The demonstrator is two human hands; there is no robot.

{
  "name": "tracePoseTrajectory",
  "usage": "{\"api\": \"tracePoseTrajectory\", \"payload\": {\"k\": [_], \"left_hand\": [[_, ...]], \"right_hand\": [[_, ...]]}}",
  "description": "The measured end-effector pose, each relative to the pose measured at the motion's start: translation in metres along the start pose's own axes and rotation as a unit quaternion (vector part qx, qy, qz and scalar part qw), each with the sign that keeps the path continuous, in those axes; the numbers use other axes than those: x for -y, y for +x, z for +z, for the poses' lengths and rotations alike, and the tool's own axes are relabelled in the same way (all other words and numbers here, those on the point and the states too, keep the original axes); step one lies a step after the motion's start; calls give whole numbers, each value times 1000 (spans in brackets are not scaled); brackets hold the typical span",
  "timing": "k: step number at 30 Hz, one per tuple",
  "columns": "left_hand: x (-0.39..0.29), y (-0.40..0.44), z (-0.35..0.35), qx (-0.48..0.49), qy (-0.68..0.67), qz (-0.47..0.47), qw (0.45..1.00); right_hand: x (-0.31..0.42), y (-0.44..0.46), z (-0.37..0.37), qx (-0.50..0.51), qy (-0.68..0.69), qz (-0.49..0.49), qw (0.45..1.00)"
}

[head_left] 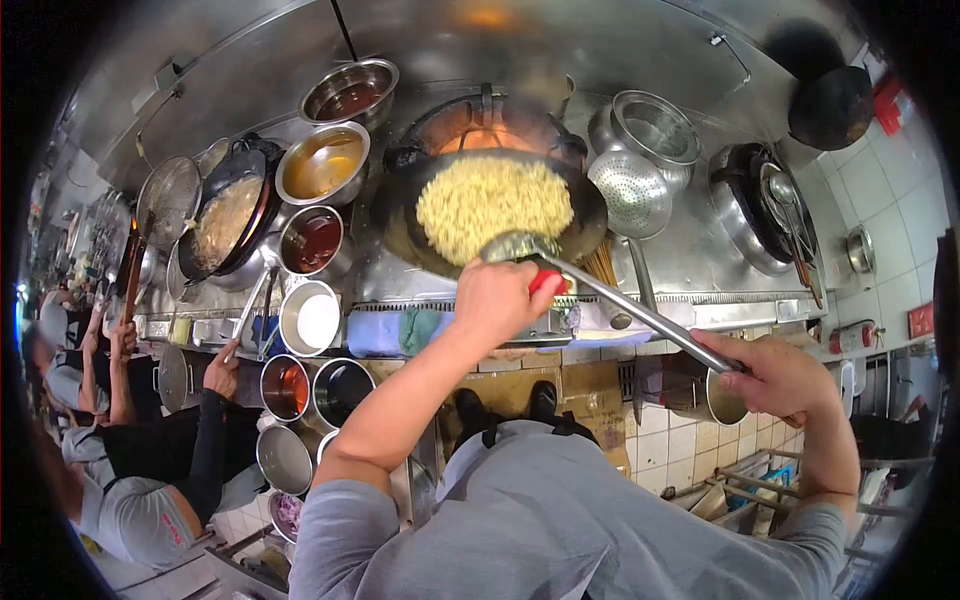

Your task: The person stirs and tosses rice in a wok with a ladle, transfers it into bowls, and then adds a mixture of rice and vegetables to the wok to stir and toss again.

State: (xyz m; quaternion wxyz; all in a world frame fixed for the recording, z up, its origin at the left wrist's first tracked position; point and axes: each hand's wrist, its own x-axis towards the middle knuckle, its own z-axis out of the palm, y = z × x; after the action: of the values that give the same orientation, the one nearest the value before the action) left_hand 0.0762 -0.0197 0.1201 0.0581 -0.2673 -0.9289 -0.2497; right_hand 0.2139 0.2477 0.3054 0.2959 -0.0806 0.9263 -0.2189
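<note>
Gripping the long steel ladle, your right hand closes around its handle. Your left hand, grip obscured, curls nearer the pale-yellow food, at the black wok's near rim.

My wok stands before the burner, pots left of it, the perforated strainer right.
</note>
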Motion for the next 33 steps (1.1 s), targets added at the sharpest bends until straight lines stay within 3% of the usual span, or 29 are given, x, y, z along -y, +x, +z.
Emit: {"api": "tracePoseTrajectory", "payload": {"k": [2,4,5,6,9,11,13,15,17,19,22,25,27,28,29,31,33], "left_hand": [[-4,-2,-4,-61,6,61,996],[12,16,23,-63,17,52,997],[21,20,48,-62,26,39,997],[29,9,86,-137,11,16,990],[32,-46,133,-100,14,23,995],[32,-74,133,9,-13,51,999],[28,-44,96,23,24,56,998],[39,-6,77,21,-4,-21,1000],[36,-12,69,18,13,-18,1000],[19,-23,48,20,18,13,1000],[3,-13,9,-8,21,57,998],[25,12,48,-61,23,82,994],[38,-5,103,-92,17,19,995],[38,-24,123,-117,17,32,993],[32,-45,125,-68,17,21,997],[28,-63,105,8,6,101,995],[33,-33,82,16,35,83,996]], "right_hand": [[18,18,-12,112,-83,131,982],[17,61,-1,66,34,161,984],[-12,97,22,-20,5,45,999],[-43,134,49,-105,-27,-72,992],[-39,180,79,-178,-34,-57,982],[-17,169,87,-199,-11,-39,979],[-6,155,84,-186,6,-31,982],[-2,128,85,-153,-1,-15,988],[-19,90,74,-160,-35,-93,982],[2,36,28,-21,-32,-24,999],[31,22,2,62,-124,41,990],[15,83,27,-18,-110,10,994],[3,139,60,-86,-95,4,992],[-5,161,74,-124,-95,6,988],[-12,168,85,-123,-94,7,988],[-17,172,102,-224,-74,-55,970],[-25,160,118,-206,-49,-38,977]]}}
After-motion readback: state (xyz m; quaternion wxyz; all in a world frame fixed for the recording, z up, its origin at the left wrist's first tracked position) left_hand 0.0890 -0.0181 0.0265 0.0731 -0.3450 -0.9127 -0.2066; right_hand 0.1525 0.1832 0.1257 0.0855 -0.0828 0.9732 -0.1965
